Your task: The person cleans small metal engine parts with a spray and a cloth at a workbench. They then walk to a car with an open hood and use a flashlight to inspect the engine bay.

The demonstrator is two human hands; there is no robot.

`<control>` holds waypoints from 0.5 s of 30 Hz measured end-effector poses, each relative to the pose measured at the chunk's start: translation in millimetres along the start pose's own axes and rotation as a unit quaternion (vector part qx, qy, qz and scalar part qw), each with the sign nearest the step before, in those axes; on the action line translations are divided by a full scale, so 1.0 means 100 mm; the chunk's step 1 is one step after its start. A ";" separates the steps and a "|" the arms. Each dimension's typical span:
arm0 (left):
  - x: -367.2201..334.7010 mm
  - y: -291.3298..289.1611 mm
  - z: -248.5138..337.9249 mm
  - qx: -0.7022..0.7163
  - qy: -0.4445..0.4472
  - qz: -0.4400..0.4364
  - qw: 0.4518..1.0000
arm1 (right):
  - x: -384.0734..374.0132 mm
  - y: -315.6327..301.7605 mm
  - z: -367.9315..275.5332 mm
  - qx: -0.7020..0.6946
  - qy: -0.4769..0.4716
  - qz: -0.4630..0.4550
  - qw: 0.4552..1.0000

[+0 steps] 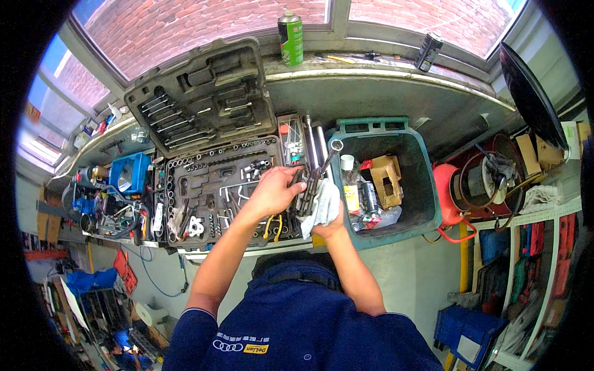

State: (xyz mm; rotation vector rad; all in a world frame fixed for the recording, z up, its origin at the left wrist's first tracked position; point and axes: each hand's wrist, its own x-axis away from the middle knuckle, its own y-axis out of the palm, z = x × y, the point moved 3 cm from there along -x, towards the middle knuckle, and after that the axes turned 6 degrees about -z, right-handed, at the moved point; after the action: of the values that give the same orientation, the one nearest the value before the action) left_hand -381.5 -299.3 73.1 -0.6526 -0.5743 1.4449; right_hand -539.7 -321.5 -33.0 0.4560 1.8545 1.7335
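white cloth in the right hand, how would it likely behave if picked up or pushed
The white cloth is probably floppy, since it bunches in soft folds at the right hand. Being fabric, it is likely light for its size. Pushed, it would probably crumple rather than roll, given its loose, irregular shape.

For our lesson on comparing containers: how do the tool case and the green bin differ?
Colour: the case is dark grey; the bin is green.
Shape: the case is shallow, with a raised lid; the bin is deep.
Contents: the case has shaped slots, many holding tools; the bin holds loose items, including a cardboard box.
Shared: both are open, with things inside.
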 end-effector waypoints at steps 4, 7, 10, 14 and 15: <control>-0.10 -0.06 0.10 0.066 -0.161 -0.068 0.982 | 0.01 -0.06 0.01 0.097 -0.021 0.068 0.993; -0.05 -0.05 0.12 0.061 -0.153 -0.057 0.985 | 0.08 0.03 0.01 0.240 -0.036 0.081 0.967; 0.10 -0.06 -0.21 0.241 -0.161 -0.023 0.957 | 0.05 0.21 0.05 0.402 -0.064 0.024 0.913; 0.32 0.05 -0.25 0.382 -0.173 0.020 0.908 | -0.03 0.28 -0.01 0.064 0.015 0.012 0.998; 0.39 0.11 -0.27 0.400 -0.191 -0.010 0.896 | -0.03 0.27 0.00 0.088 0.019 0.029 0.996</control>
State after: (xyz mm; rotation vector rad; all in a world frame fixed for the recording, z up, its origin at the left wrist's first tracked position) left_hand -368.2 -262.0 45.1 0.2968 -0.2303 1.6307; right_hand -540.5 -320.6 -5.5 0.5530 2.0499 1.6320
